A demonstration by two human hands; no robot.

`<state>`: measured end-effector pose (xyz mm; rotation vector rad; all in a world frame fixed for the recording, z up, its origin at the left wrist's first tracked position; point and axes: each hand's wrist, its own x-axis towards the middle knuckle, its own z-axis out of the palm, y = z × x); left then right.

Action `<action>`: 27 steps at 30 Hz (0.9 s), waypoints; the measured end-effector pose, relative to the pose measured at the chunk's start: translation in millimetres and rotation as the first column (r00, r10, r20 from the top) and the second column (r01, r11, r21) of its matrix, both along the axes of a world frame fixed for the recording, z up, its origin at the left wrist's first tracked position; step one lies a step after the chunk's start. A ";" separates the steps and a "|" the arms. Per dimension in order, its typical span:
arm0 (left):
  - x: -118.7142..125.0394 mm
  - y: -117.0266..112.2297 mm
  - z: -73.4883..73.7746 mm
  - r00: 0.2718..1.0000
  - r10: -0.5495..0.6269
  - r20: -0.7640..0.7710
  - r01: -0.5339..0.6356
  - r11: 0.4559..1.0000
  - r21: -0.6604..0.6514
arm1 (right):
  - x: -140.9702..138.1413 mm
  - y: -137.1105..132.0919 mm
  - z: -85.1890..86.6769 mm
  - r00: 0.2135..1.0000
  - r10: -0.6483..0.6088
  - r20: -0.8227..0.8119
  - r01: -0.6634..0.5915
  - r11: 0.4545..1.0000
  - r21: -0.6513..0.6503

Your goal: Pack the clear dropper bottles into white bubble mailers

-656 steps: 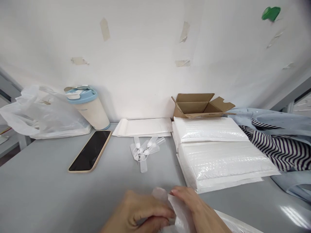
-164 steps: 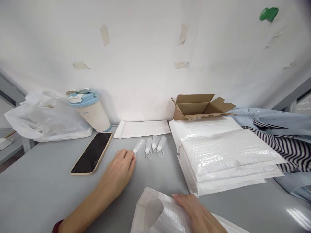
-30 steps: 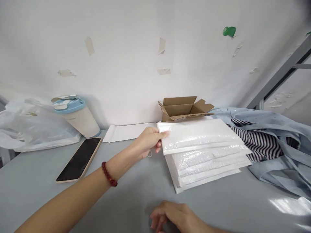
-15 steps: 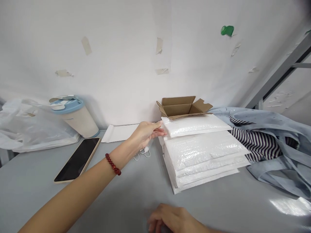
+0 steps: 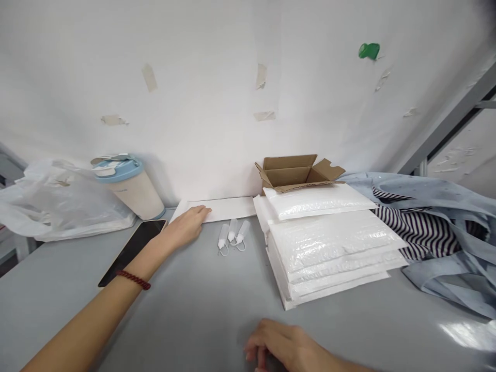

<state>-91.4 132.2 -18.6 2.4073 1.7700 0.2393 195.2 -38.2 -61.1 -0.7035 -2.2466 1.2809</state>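
Observation:
My left hand [image 5: 185, 228] reaches across the grey table, fingers stretched out flat, its tips on the near left corner of a flat white mailer [image 5: 227, 208] lying by the wall. Three small clear dropper bottles [image 5: 232, 235] lie just right of that hand. My right hand [image 5: 284, 347] rests at the table's near edge with fingers curled down loosely and nothing in it. A stack of white bubble mailers [image 5: 329, 248] sits right of the bottles, apart from both hands.
A phone [image 5: 129, 250] lies face up under my left forearm. A cup with a blue lid [image 5: 129, 186] and a clear plastic bag [image 5: 58, 201] stand at the back left. An open cardboard box [image 5: 300, 172] sits behind the stack; blue and striped cloth [image 5: 434, 227] lies right.
My left hand let go of the top mailer on the stack and moved left to the flat mailer by the wall. The bottles show again. My right hand stayed put.

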 end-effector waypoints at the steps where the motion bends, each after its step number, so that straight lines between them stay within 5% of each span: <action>1: 1.7 2.1 -2.9 0.999 -0.018 -0.037 0.019 1.000 0.024 | -0.3 1.1 2.0 1.000 -0.006 -0.008 0.006 1.000 0.001; 8: 4.5 7.1 1.6 0.986 0.082 -0.146 -0.044 0.967 0.251 | 1.7 7.0 14.0 0.999 -0.019 -0.035 0.021 0.998 0.064; 13: -27.1 -23.9 19.9 0.990 0.132 -0.045 -0.094 0.871 0.482 | 2.4 4.5 13.6 0.996 -0.090 0.011 0.090 0.996 0.017; 15: -38.2 -45.3 21.8 0.999 0.048 -0.013 -0.034 0.839 0.543 | 3.5 3.7 19.2 0.993 -0.113 -0.044 0.107 0.989 -0.106; 17: -41.6 -69.2 16.8 0.980 -0.199 0.018 0.144 0.767 0.625 | 5.2 3.7 31.3 0.977 -0.151 -0.149 0.103 0.952 -0.287; 19: -34.6 -92.7 7.2 0.919 -0.395 -0.008 0.300 0.685 0.663 | 6.7 4.2 46.3 0.963 -0.209 -0.172 0.090 0.847 -0.523; 21: -19.0 -112.9 -2.1 0.871 -0.489 -0.051 0.412 0.670 0.617 | 6.8 5.1 57.3 0.962 -0.205 -0.178 0.024 0.717 -0.696; 24: 4.7 -130.7 -6.7 0.831 -0.552 -0.066 0.493 0.678 0.545 | 4.6 5.6 57.7 0.901 -0.377 -0.215 -0.008 0.483 -0.876; 27: 7.1 -131.6 0.0 0.798 -0.597 0.080 0.509 0.740 0.440 | 3.4 4.0 48.4 0.867 -0.472 -0.160 0.041 0.386 -0.922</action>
